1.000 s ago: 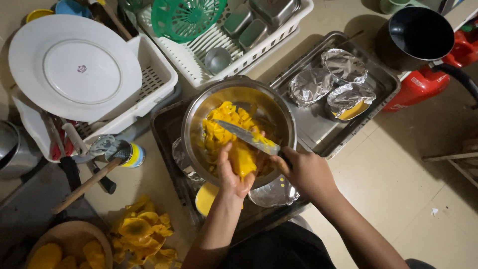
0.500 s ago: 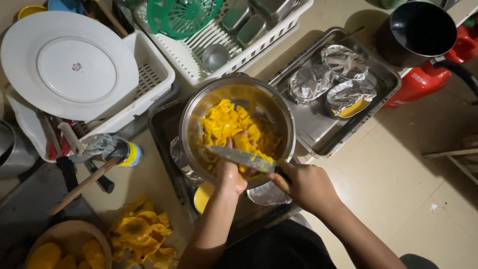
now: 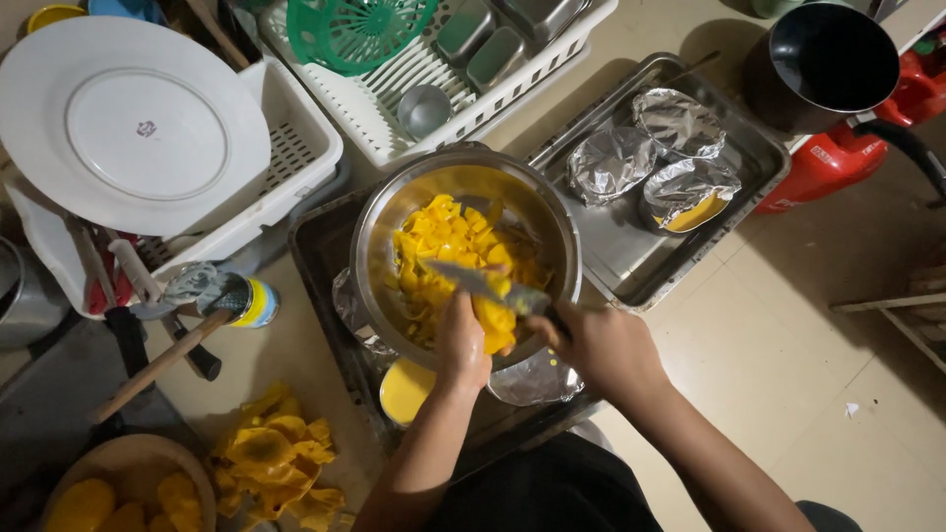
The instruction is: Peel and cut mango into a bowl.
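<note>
Since half a second ago our knife (image 3: 480,283) has swung up, its tip now pointing left across the yellow fruit pieces (image 3: 443,258) instead of lying low by the rim, and the chunk in our left hand has come back over the bowl.

Far left, we see a white plate (image 3: 133,123) resting on a white plastic basket (image 3: 296,158). Below it lies a wooden-handled tool (image 3: 158,365) beside a small can with a yellow band (image 3: 251,300). At the bottom left sits a wooden bowl (image 3: 123,463) with whole yellow fruit, and just beside it a heap of yellow peels (image 3: 276,453) on the floor.

In the middle, our steel bowl (image 3: 379,212) stands on a dark tray (image 3: 320,251), heaped with cut fruit. Our left hand (image 3: 461,345) is closed around a yellow fruit chunk (image 3: 496,320), holding it just over the bowl's near rim. Our right hand (image 3: 596,345) is clenched on the knife's handle, the blade lying across the chunk and touching it.

Above, a white dish rack (image 3: 552,49) carries a green strainer (image 3: 355,30) and steel containers. To the right, a metal tray (image 3: 631,261) holds three foil-covered bowls (image 3: 680,128). Far right, a black pan (image 3: 828,59) sits above a red canister (image 3: 818,167).
</note>
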